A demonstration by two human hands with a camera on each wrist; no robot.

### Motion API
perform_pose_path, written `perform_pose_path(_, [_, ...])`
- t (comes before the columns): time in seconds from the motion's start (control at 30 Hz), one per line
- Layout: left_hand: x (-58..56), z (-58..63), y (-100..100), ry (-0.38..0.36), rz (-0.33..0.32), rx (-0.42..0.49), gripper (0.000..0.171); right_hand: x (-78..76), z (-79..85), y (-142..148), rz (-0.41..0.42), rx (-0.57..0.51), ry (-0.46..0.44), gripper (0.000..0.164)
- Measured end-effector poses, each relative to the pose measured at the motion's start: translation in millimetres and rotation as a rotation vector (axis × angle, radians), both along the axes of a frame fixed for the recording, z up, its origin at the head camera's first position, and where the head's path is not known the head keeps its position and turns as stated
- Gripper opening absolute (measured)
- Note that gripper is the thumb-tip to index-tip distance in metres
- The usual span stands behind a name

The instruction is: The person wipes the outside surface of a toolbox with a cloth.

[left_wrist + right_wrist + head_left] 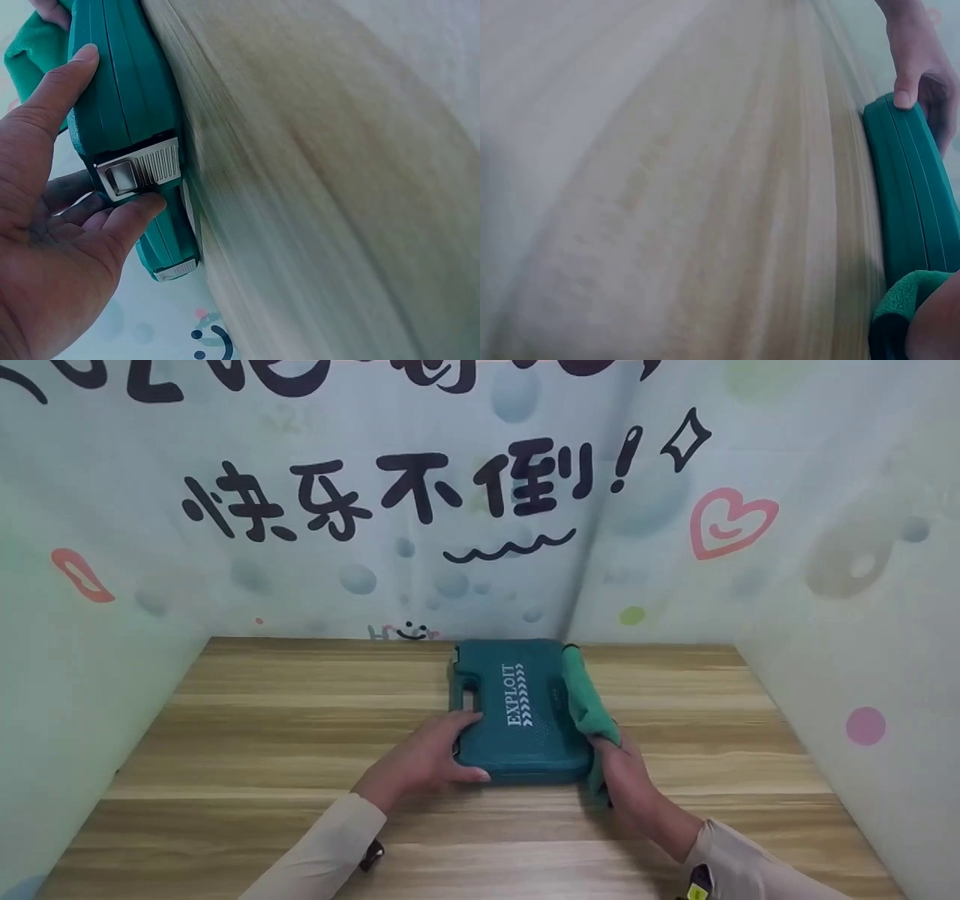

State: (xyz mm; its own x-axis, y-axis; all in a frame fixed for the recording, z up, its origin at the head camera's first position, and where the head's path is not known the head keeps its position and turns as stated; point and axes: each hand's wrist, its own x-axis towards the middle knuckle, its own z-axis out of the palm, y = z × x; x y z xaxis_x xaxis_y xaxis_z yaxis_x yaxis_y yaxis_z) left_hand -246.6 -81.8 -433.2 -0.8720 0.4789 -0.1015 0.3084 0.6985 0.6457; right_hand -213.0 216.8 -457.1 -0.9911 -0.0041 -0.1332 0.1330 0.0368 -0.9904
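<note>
A teal hard plastic case [517,712] with white "EXPLOIT" lettering lies flat at the table's far side in the head view. My left hand [427,754] holds its left front corner, thumb along the front edge and another finger by the handle opening. Close to those fingers, the left wrist view shows a metal latch [142,172], with a second latch [176,270] farther along. In my right hand [630,780] is a green cloth [585,697], gripped and held against the case's right side. The right wrist view shows just part of that cloth [911,292], at the lower right.
The wood-grain table [300,720] extends on both sides of the case. Behind it hangs a printed backdrop [337,585] with dark lettering, close to the case's back edge. A pale side wall [847,660] borders the table on the right.
</note>
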Motion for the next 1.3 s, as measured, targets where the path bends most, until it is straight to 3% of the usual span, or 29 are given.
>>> perform_pose_path(0.2, [0.6,-0.5,-1,0.001,0.009,0.000,0.096,-17.8,3.7,5,0.036,0.027,-0.040,0.052])
perform_pose_path(0.57, [0.2,-2.0,1,0.021,-0.021,0.014,0.093,-56.5,6.3,16,0.061,-0.003,0.006,0.036])
perform_pose_path(0.97, [2.1,-0.5,-3,0.004,0.007,-0.020,0.094,-76.1,11.1,30,0.194,-0.017,-0.015,0.053])
perform_pose_path(1.3, [1.9,0.1,-2,0.000,0.005,-0.020,0.095,-88.4,11.7,28,0.167,0.023,-0.006,0.050])
